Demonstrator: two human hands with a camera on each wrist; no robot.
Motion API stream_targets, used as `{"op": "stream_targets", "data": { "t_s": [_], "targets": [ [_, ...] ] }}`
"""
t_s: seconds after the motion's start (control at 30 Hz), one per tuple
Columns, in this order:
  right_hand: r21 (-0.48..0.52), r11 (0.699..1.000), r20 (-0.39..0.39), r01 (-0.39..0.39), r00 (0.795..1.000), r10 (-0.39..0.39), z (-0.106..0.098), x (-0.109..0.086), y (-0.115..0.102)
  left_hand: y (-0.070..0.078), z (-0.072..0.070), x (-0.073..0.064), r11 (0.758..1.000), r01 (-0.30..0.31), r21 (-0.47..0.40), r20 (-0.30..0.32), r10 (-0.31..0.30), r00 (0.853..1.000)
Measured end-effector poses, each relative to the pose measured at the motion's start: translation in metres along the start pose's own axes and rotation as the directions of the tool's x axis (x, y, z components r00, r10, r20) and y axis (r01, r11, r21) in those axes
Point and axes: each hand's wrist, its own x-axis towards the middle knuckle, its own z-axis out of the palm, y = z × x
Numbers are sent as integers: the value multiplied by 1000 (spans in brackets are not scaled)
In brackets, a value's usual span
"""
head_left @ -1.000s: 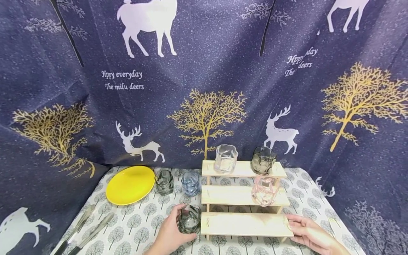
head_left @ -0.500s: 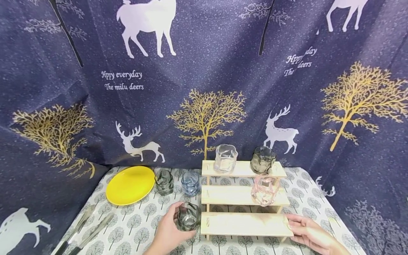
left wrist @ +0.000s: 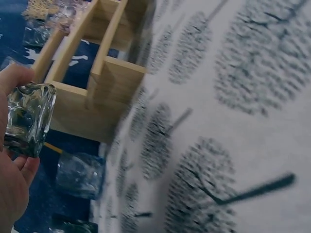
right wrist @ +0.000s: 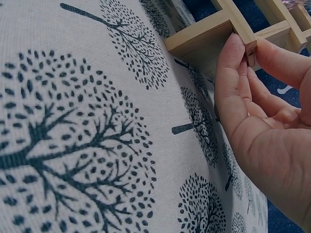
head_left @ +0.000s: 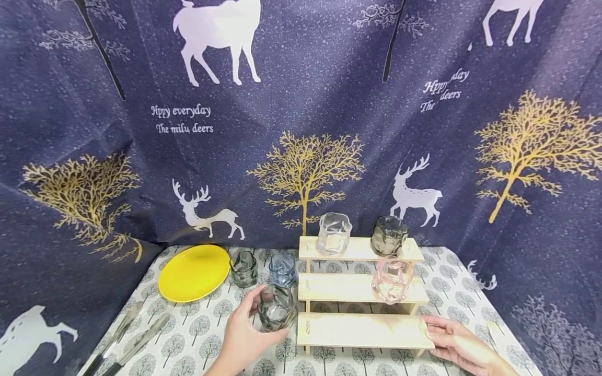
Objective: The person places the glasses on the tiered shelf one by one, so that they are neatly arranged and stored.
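Note:
My left hand (head_left: 249, 326) grips a dark grey glass tumbler (head_left: 275, 308), fingers and thumb round its sides, just left of the three-tier wooden stand (head_left: 362, 329). In the left wrist view that tumbler (left wrist: 30, 119) shows clear of the tablecloth. At the stand's right side my right hand (head_left: 458, 344) pinches the end of the lowest shelf; the right wrist view has the thumb and fingers (right wrist: 231, 60) on either side of the shelf's edge. A clear tumbler (head_left: 334, 234) and a smoky one (head_left: 389, 236) stand on the top shelf, a pink one (head_left: 392, 280) on the middle shelf.
Behind the left hand stand a blue tumbler (head_left: 282, 270) and another dark grey tumbler (head_left: 243, 269). A yellow plate (head_left: 194, 273) lies at the back left. Two black-handled utensils (head_left: 134, 344) lie at the front left. A deer-patterned cloth (head_left: 301, 104) hangs behind.
My left hand has raised the dark grey tumbler and shifted it slightly back and left, away from the stand. The right hand keeps its hold on the shelf's end.

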Motion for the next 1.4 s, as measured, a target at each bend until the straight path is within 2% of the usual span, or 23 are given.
{"op": "stream_targets", "data": {
  "t_s": [0.1, 0.2, 0.33, 0.53, 0.77, 1.0, 1.17, 1.4],
  "targets": [
    [-3, 1000, -7, -1, 1000, 1, 0, 0, 0, 7, 2, 2, 999, -36, -12, -24, 36, 999],
    [-8, 1000, -10, -6, 1000, 6, 1, -1, 0, 15, 6, 4, 998, -40, -47, -34, 38, 999],
    [-14, 1000, -21, -9, 1000, 8, 0, -1, 0, 26, 14, 7, 995, -34, -94, -25, 32, 999],
    [-33, 999, -36, -9, 999, 7, 0, 0, 1, 36, 31, 14, 992, -70, -110, -2, 70, 998],
    [-46, 999, -63, -8, 998, 5, 1, 1, -1, 47, 56, 24, 985, -60, -162, 14, 63, 998],
    [-23, 1000, -56, -11, 998, 10, 1, 1, -1, 56, 80, 36, 986, -45, -158, 46, 53, 997],
    [-12, 1000, -38, -4, 999, 4, 2, 1, 0, 62, 92, 43, 986, -28, -164, 66, 39, 997],
    [-20, 1000, -59, -9, 998, 8, 2, 0, 0, 68, 102, 48, 983, -57, -177, 88, 73, 993]
  ]
}}
